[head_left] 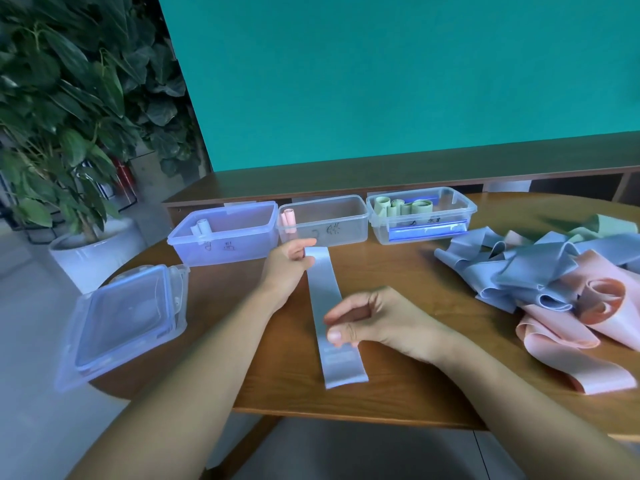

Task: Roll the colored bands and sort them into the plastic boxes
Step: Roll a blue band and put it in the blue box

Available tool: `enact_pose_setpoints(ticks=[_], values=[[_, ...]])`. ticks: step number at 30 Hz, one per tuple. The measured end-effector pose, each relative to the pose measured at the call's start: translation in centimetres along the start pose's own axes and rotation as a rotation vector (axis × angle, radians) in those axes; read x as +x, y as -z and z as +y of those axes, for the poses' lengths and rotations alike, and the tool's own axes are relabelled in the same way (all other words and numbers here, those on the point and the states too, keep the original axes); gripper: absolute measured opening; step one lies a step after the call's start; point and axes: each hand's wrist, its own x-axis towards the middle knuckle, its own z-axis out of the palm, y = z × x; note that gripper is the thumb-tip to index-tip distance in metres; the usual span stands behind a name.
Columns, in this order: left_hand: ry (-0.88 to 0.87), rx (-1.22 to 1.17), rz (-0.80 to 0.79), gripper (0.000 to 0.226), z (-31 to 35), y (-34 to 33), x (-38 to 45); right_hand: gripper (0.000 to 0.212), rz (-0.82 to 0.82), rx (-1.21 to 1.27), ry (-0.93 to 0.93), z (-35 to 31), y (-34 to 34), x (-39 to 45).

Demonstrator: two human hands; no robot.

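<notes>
A person's two bare forearms reach over a round wooden table (pixel 398 400). A pale blue band (pixel 329 303) lies flat and stretched out lengthwise on the tabletop between the hands, running away from the person. The left hand (pixel 289 263) pinches the band's far end between thumb and fingers. The right hand (pixel 367 322) holds the band lower down, thumb pressed on its top and fingers curled over it; the near end lies loose on the wood past the hand.

Three open plastic boxes stand in a row across the far side of the table. The left box (pixel 225 233) holds one rolled pale blue band. The middle box (pixel 323 220) holds one rolled pink band (pixel 288 216) in its left corner. The right box (pixel 420 216) holds several rolled green bands (pixel 401 206).

To the right lies a loose heap of unrolled bands (pixel 540 271), blue, pink and a little green, tangled together. A clear lid (pixel 128 320) rests at the table's left edge, overhanging it. A leafy plant in a white pot (pixel 93 251) stands on the floor to the left, before a teal wall (pixel 398 71).
</notes>
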Motion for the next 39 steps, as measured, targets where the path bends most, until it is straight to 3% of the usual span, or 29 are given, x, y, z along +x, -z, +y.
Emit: enact_pose_setpoints(ticks=[8,15,22,29,39], values=[[-0.068,0.107,-0.032,0.014,0.8,1.5,-5.6,0.018,0.109,0.073,0.071,0.7,-0.8,-2.3],[-0.141,0.125,-0.173,0.015,2.9,2.5,-14.2,0.013,0.212,-0.263,0.114,0.9,-1.8,-4.4],[-0.146,0.212,-0.263,0.020,4.6,3.3,-19.2,0.025,0.099,-0.474,0.171,1.3,-1.3,-5.9],[-0.356,0.401,-0.163,0.022,3.8,2.5,-21.5,0.021,0.058,-0.539,0.213,1.6,-0.9,-5.6],[-0.323,0.507,-0.077,0.012,3.9,2.2,-21.2,0.011,0.078,-0.542,0.132,1.7,-1.1,-5.2]])
